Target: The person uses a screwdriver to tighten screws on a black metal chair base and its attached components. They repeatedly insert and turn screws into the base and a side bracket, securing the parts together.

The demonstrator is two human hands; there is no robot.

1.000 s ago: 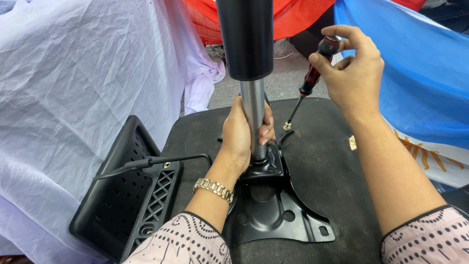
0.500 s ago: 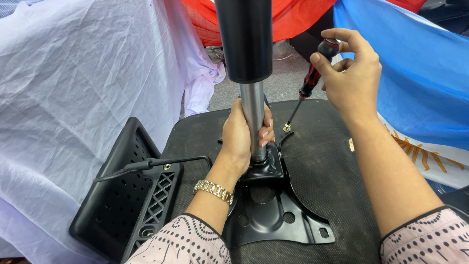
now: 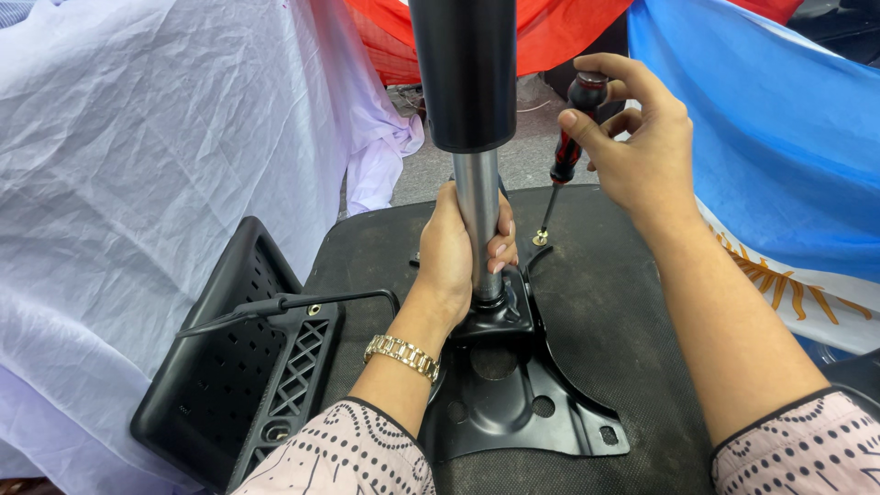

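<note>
My left hand [image 3: 463,247] grips the silver rod of a gas lift cylinder [image 3: 477,197], whose thick black upper part rises toward the camera. The rod stands in a black metal mounting plate [image 3: 513,403] lying on the underside of a black chair seat [image 3: 605,284]. My right hand [image 3: 637,142] holds a red-and-black screwdriver [image 3: 568,151] upright by its handle. Its tip rests on a brass-coloured screw [image 3: 541,238] at the plate's far corner. A gold watch sits on my left wrist.
A black perforated chair back [image 3: 229,367] lies at the seat's left side, with a thin black lever [image 3: 302,301] reaching over it. White cloth [image 3: 156,165] hangs on the left, blue cloth [image 3: 779,156] on the right, red cloth [image 3: 550,32] behind.
My right hand's fingers have shifted slightly on the screwdriver handle. My left hand and the cylinder stay in place.
</note>
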